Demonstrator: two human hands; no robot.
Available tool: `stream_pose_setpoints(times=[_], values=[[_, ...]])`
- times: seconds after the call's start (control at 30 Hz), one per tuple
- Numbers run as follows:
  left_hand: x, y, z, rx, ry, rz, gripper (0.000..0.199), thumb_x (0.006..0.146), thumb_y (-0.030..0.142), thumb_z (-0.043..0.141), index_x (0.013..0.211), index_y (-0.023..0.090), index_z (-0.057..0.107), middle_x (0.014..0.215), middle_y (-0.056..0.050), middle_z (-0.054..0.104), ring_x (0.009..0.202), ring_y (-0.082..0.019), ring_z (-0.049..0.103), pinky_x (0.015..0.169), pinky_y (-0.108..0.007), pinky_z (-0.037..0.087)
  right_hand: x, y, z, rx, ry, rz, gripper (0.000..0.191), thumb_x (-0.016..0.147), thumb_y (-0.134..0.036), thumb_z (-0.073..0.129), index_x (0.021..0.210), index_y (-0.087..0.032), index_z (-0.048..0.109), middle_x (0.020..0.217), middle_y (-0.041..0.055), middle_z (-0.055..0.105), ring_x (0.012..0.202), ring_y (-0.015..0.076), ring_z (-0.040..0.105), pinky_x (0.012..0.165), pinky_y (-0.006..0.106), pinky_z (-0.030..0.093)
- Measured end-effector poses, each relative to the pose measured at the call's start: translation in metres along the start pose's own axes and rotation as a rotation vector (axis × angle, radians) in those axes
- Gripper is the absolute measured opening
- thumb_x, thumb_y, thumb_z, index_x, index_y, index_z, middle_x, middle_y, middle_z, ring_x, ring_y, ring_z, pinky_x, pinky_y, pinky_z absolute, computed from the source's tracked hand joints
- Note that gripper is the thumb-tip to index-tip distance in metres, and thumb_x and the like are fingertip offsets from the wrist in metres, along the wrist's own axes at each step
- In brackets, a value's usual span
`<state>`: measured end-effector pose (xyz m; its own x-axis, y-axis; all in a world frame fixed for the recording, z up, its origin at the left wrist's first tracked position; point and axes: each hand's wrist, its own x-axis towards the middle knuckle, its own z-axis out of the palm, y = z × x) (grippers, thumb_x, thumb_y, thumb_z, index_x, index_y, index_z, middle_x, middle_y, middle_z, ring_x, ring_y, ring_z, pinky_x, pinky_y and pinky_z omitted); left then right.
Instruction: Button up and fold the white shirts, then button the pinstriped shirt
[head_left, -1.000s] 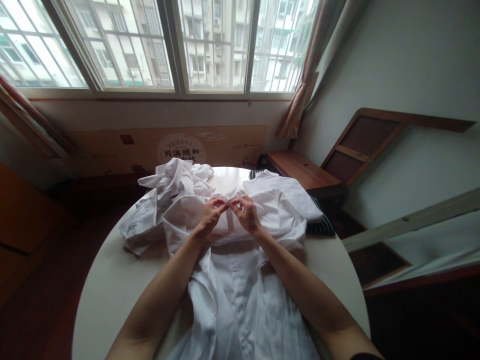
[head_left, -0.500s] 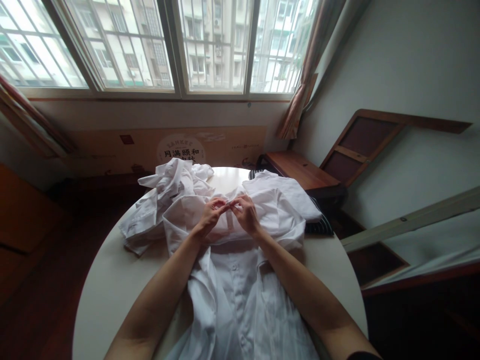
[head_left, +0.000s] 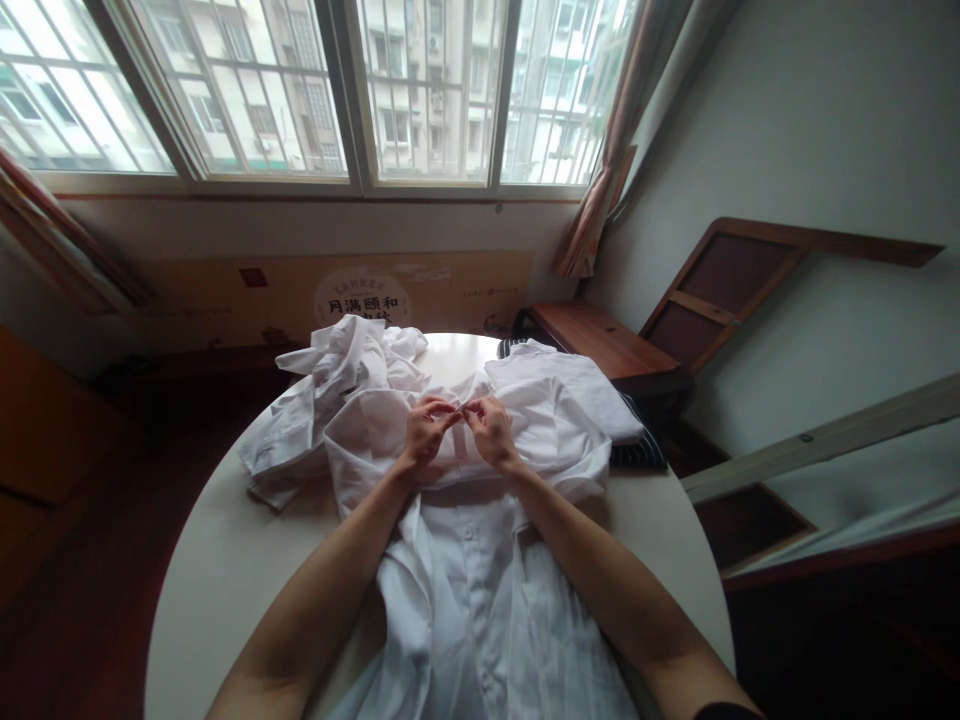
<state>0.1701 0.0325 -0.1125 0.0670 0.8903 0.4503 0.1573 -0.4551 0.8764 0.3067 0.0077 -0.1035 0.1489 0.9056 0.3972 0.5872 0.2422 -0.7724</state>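
Note:
A white button-front shirt [head_left: 480, 590] lies spread over the table, its lower part toward me and its sleeves bunched across the upper part. My left hand [head_left: 429, 428] and my right hand [head_left: 490, 428] meet at the shirt's upper middle, near the collar area. Both are closed, thumbs and fingertips pinching the shirt's fabric between them. The fingertips nearly touch each other. Whether a button is between them is too small to tell. Down the front of the shirt runs a buttoned placket [head_left: 471, 535].
A crumpled white garment [head_left: 341, 360] lies at the table's back left. Folded white clothing [head_left: 566, 385] rests on dark striped fabric [head_left: 637, 455] at the back right. The round white table [head_left: 217, 570] stands before a printed cardboard panel [head_left: 450, 285] and a wooden bench [head_left: 600, 340].
My left hand has shifted slightly to the right and turned a little, staying at the same spot on the shirt. My right hand has barely moved. The other clothes lie as before.

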Motion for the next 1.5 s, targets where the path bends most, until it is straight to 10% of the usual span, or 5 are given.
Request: stream_pose_setpoints(times=[0.3,0.63,0.9,1.07,1.5], values=[[-0.003,0.004,-0.005,0.014,-0.054,0.123,0.012,0.074,0.03,0.066,0.079,0.018,0.069,0.082,-0.004,0.065,0.069,-0.013,0.06,0.061,-0.025,0.048,0.01,0.012,0.003,0.43,-0.167,0.075,0.019,0.074,-0.035,0.056,0.075,-0.017,0.061,0.072,0.0025,0.062,0.067,0.0154,0.056,0.068,0.028,0.044],[-0.012,0.007,-0.006,0.364,-0.054,0.284,0.008,0.076,0.019,0.062,0.081,0.021,0.068,0.082,-0.005,0.068,0.076,-0.017,0.062,0.073,-0.029,0.047,0.001,0.003,-0.003,0.201,-0.118,0.001,0.017,0.075,-0.031,0.058,0.073,-0.018,0.068,0.081,0.0044,0.065,0.08,0.018,0.058,0.078,0.032,0.044],[-0.006,0.001,-0.003,0.056,-0.048,0.076,0.016,0.073,0.032,0.068,0.079,0.018,0.071,0.079,-0.006,0.07,0.071,-0.017,0.064,0.068,-0.029,0.051,0.003,0.007,0.001,0.575,-0.212,0.228,0.024,0.071,-0.038,0.06,0.076,-0.015,0.067,0.073,0.0026,0.067,0.069,0.0153,0.058,0.07,0.028,0.045],[-0.002,-0.001,-0.005,-0.136,-0.103,-0.068,0.017,0.072,0.032,0.067,0.08,0.017,0.072,0.08,-0.007,0.072,0.074,-0.018,0.066,0.068,-0.029,0.052,0.003,0.008,0.001,0.402,-0.148,0.117,0.016,0.07,-0.03,0.059,0.075,-0.016,0.066,0.075,0.0029,0.065,0.069,0.0156,0.057,0.068,0.028,0.045],[-0.009,0.002,0.005,0.153,0.0,0.071,0.013,0.076,0.03,0.064,0.073,0.019,0.069,0.076,-0.004,0.066,0.069,-0.015,0.06,0.065,-0.027,0.048,-0.009,0.0,0.006,-0.021,0.093,0.008,0.01,0.075,-0.022,0.054,0.076,-0.02,0.064,0.087,0.0071,0.064,0.092,0.0234,0.054,0.088,0.04,0.038]])
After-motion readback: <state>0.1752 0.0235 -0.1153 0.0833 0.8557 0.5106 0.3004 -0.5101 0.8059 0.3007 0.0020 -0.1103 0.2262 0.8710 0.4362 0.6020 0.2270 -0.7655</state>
